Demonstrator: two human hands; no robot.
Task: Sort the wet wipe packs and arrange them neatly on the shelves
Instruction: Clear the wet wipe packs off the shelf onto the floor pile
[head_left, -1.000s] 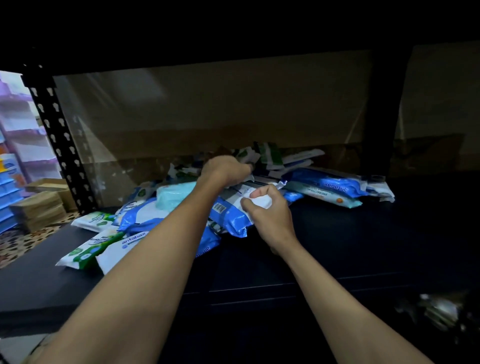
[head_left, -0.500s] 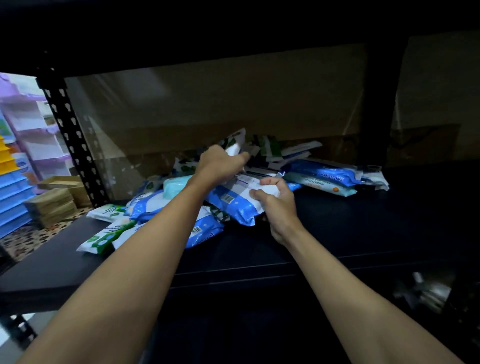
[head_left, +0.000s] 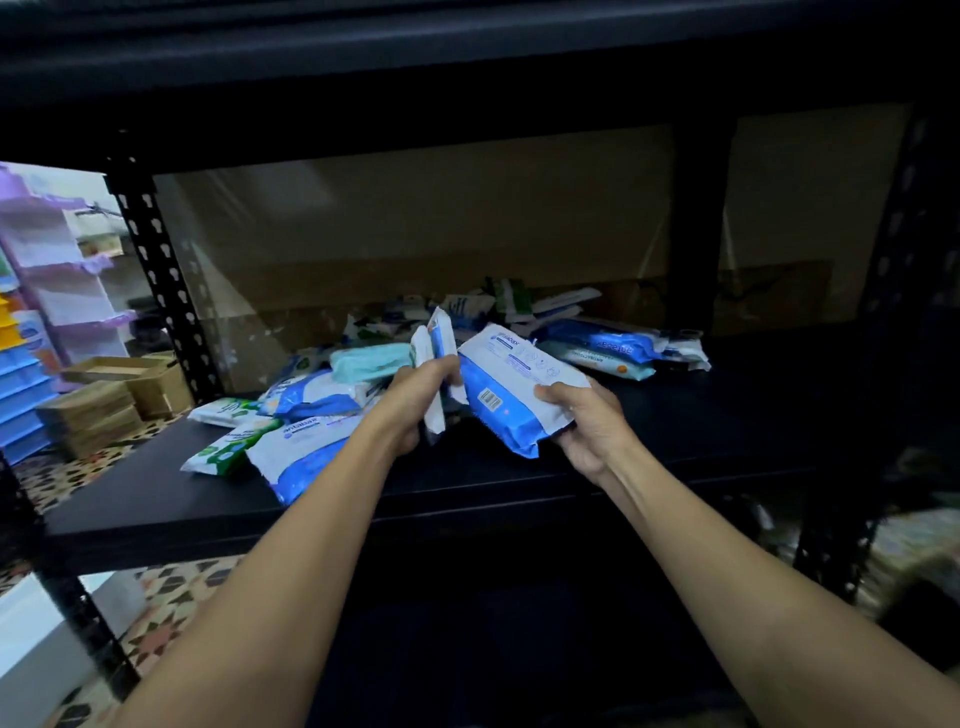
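Two bare forearms reach in from the bottom edge toward a dark matte shelf board (head_left: 156, 499). Right hand (head_left: 587, 421) grips a soft pillow-shaped blue-and-white pack (head_left: 511, 387), glossy plastic film, back side up with a barcode and small print showing, thumb on top, fingers curled underneath; the pack is lifted off the board and tilted. Left hand (head_left: 415, 400) is curled round two or three slim white packs (head_left: 434, 364) held on edge, upright, flat crimped ends sticking up above the fist; these nearly touch the blue pack's left end.

On the board left of the hands, a loose heap: a blue-and-white "antabax" pack (head_left: 306, 449) at the front, a green-and-white pack (head_left: 226, 447) beside it, another green-and-white pack (head_left: 221, 410) further back, a mint-green pack (head_left: 369, 361) on top of the heap. Behind and right of the hands a second jumble of wrinkled packs, including a long blue pack (head_left: 602, 343), lies against a clear plastic sheet (head_left: 415, 234) covering the back.

Perforated black metal upright (head_left: 156, 270) at left; beyond it brown cardboard boxes (head_left: 104, 400) on a patterned tile floor, blue bins (head_left: 21, 395), purple racks (head_left: 57, 260)
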